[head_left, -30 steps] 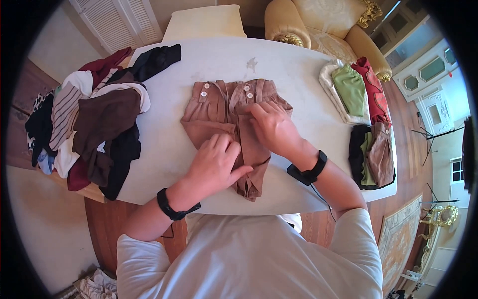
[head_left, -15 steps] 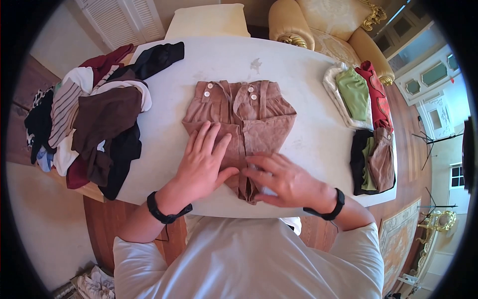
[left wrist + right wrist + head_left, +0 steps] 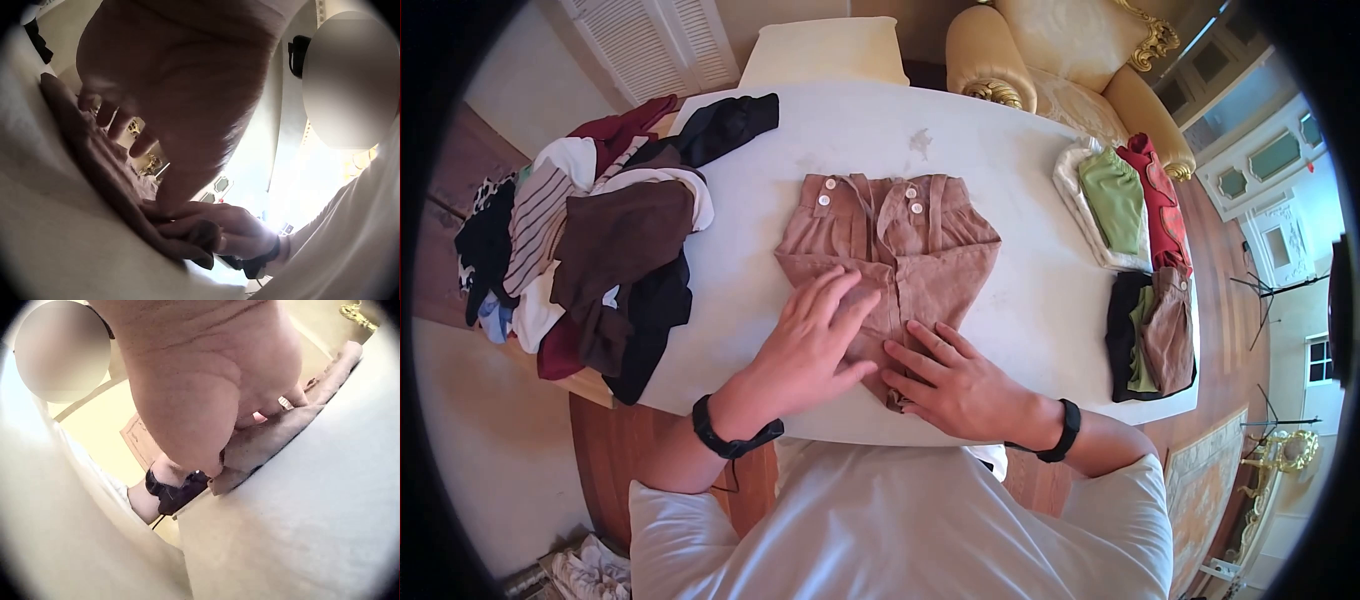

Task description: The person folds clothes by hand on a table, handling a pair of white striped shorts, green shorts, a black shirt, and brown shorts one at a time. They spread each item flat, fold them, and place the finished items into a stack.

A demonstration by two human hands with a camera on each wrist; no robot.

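Brown pants (image 3: 945,270) lie folded on the white table, the waistband with its white buttons and straps at the far side and the cloth narrowing toward the person. My left hand (image 3: 800,345) is over the left side of the cloth, fingers spread and nearly straight. With extended fingers, my right hand (image 3: 970,395) presses on the narrow near end. In the left wrist view the pants (image 3: 106,169) form a low layer under the fingers, and the right hand (image 3: 240,228) touches the near end. The right wrist view has the palm above the pants' edge (image 3: 269,440).
A loose heap of clothes (image 3: 625,230) covers the left side of the table (image 3: 740,300). Folded garments lie at the right: a green one (image 3: 1112,200) among white and red, and nearer a brown one (image 3: 1170,330) with black and green. A gold armchair (image 3: 990,55) stands beyond.
My right hand has come from the upper right part of the pants down to their near end, leaving the right side folded inward. My left hand has shifted slightly left, its fingers now straighter.
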